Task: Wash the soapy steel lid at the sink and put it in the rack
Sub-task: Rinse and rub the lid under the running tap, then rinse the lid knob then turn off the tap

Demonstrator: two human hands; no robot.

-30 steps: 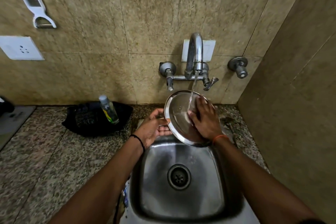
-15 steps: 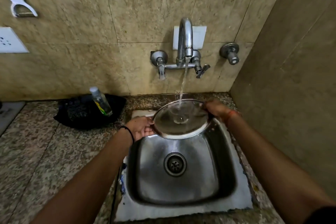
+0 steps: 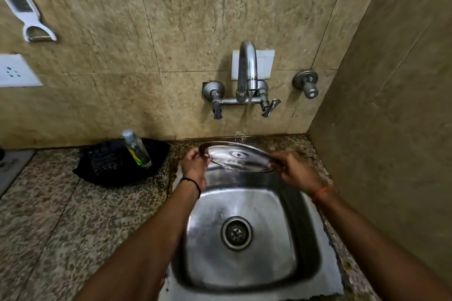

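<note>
- Grater: white-framed, hung on the tiled wall at far left; a socket plate is mounted below it.
- Black cloth: heaped on the granite counter; a clear bottle is propped on it, tilted.
- Left hand: closed in a pinch on the left rim of the steel lid; a black band is worn at the wrist.
- Steel lid: held over the back edge of the sink, nearly flat, tilted slightly, its far rim under the falling water.
- Tap: running; the stream is seen to strike the lid's far edge and scatter.
- Sink: steel basin below the lid, drain uncovered.
- Right hand: fingers closed on the right rim of the lid; an orange thread is worn at the wrist.
- Rack: not in view.
- Risk: a slip into the basin is judged possible, since a wet, perhaps soapy rim is gripped only at two edges; spray onto the wall and counter is likely from water hitting the rim.
- Change: half a second earlier the lid was held lower, with the stream landing near its centre; it is now raised and pushed back. One second earlier it was held steeply and rubbed by the right palm.
</note>
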